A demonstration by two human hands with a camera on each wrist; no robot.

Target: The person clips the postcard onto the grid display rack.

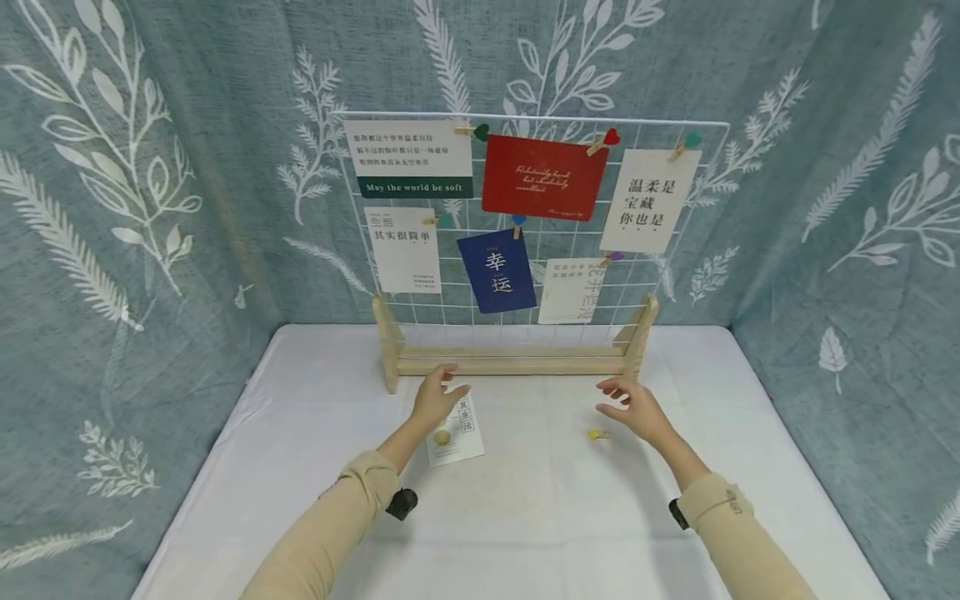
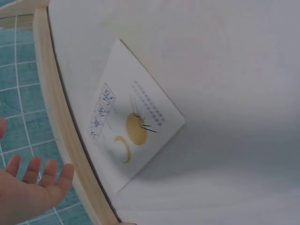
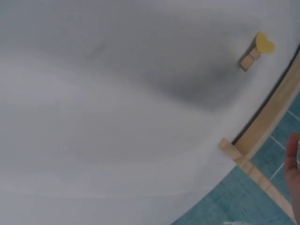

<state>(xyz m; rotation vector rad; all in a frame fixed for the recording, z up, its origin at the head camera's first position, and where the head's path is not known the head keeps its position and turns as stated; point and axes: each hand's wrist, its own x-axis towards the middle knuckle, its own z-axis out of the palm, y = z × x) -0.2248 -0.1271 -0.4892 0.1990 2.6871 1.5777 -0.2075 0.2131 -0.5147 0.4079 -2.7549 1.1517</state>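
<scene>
A white card [image 1: 467, 448] with black characters and yellow drawings lies flat on the table, and the left wrist view shows the same card [image 2: 154, 105] close up. Over its far end hovers my left hand [image 1: 435, 403], fingers loosely bent and holding nothing; it hides part of the card. On the right, a small wooden clothespin [image 3: 250, 60] with a yellow heart lies on the cloth. My right hand [image 1: 636, 408] is just beyond and right of this clothespin [image 1: 598, 434], thumb and fingers apart with nothing between them.
Behind the hands stands a white wire grid rack on a wooden base [image 1: 510, 367]. Clothespins hold several cards on it, among them a red card [image 1: 543, 177] and a dark blue card [image 1: 497, 271]. A white cloth [image 1: 525, 517] covers the table; patterned curtains [image 1: 150, 333] surround it.
</scene>
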